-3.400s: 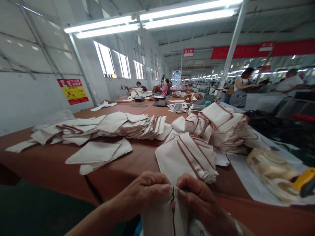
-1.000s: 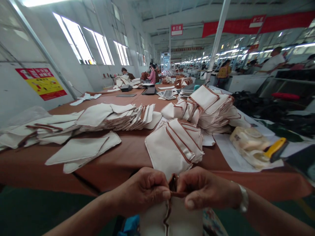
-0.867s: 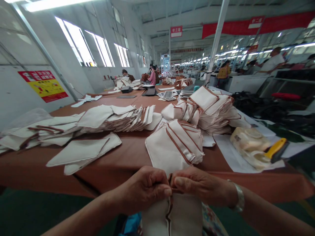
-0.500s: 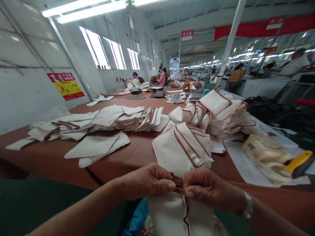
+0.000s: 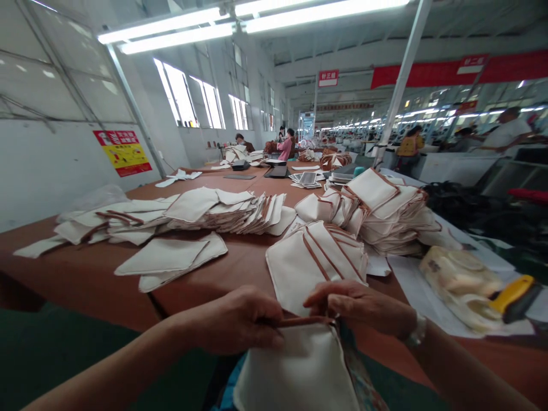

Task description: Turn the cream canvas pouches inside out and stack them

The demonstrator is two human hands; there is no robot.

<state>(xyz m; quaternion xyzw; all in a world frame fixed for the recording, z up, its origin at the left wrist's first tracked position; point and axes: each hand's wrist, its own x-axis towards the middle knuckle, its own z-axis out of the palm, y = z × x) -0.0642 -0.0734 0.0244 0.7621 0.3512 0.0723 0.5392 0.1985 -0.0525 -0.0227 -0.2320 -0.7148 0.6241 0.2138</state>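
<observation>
Close in front of me is a cream sewn piece [image 5: 295, 365] with brown trim along its top edge, hanging over my lap. My left hand [image 5: 244, 319] pinches its upper left edge, thumb on the cream face. At the upper right corner, the bent fingers of my right hand [image 5: 355, 305] close on the brown trim; their tips are partly hidden. Just beyond my hands lies a fanned stack of similar cream pieces [image 5: 286, 265] with brown edges.
On the brown-covered table [image 5: 244, 268] a long row of cream pieces [image 5: 192, 205] lies left, with two loose pieces [image 5: 162, 257] nearer. A taller pile [image 5: 389, 222] stands right. Farther right are a plastic bag [image 5: 458, 274] and a yellow-handled tool [image 5: 511, 294]. Other people work farther back.
The cream piece has turned, and its flat face now shows instead of the seam between my hands. My hands have moved apart; the right has shifted to the corner. The view has tilted up slightly.
</observation>
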